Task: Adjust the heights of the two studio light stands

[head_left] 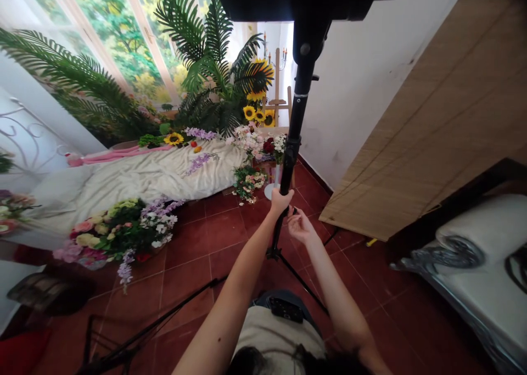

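The stand pole (298,106) I grip is black, the floor tiles (206,232) below me are deep red with thin paler grout lines, and the sunflowers (173,139) are yellow.

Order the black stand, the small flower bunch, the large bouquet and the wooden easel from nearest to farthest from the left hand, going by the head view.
1. black stand: gripped by the left hand.
2. small flower bunch: on the floor, ahead and to the left.
3. large bouquet: on the floor, far left.
4. wooden easel: farthest, straight ahead by the wall.
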`<state>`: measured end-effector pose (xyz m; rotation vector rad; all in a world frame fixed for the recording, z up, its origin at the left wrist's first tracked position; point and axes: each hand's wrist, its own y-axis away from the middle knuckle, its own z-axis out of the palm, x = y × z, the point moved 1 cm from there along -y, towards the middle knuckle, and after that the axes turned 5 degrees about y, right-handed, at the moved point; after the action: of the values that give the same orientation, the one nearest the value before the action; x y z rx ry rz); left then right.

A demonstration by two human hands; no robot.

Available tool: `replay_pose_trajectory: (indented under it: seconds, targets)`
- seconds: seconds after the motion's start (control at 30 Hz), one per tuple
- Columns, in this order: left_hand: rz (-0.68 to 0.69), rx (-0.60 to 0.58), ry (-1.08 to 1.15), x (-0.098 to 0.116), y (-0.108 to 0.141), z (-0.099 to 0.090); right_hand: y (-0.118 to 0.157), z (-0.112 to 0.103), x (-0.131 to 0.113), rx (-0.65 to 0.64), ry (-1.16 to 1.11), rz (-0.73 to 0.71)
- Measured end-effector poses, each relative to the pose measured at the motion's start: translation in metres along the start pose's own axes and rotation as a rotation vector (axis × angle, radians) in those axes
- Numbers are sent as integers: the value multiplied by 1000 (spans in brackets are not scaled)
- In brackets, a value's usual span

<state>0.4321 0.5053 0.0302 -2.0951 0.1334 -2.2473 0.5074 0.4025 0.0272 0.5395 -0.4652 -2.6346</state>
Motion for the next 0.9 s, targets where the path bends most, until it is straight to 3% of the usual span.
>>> replay_pose_trajectory:
  seconds: [0.3,0.5,0.67,0.8,0.9]
  targets:
    - [23,8,2,-3,-2,0,-5,-8,-5,10,139,-29]
    - [47,-9,-6,-4,-4,1,-11,-11,-2,104,167,-90]
    - [31,-1,-4,-5,-4,1,-9,-16,0,190,633,-287]
    - [15,1,-4,-7,-3,1,0,-17,-7,206,1125,-574]
    - [31,7,-1,-6,-3,2,11,-19,-11,326,1409,-779]
